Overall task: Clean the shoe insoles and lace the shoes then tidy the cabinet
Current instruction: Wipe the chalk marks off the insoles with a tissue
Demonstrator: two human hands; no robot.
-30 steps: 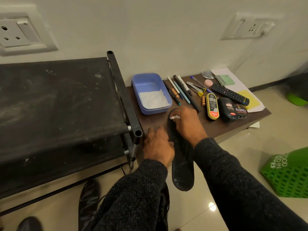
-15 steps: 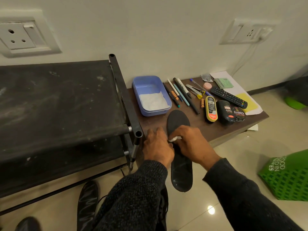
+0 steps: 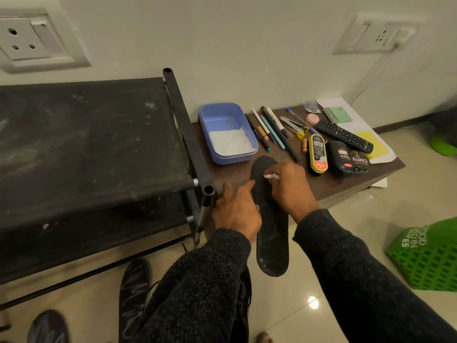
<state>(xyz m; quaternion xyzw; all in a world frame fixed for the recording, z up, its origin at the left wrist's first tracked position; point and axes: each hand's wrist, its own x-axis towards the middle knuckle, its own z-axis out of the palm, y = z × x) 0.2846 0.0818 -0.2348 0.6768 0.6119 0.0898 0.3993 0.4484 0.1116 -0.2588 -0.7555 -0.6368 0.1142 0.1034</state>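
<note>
Centre frame: left hand [image 3: 236, 211] clamped on the black insole [image 3: 272, 233], right hand's [image 3: 288, 188] fingers [image 3: 273, 173] pinching a white wipe [image 3: 270, 176] against it.

Left hand [image 3: 236, 214] lies curled, knuckles up; right hand [image 3: 289, 185] is pinched shut, both sleeved forearms extended.

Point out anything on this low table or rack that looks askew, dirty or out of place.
The black insole overhangs the low table's front edge, its heel end unsupported. The rack's top shelf carries pale dusty smudges. A second insole lies on the floor. Nothing looks spilled or broken.
</note>
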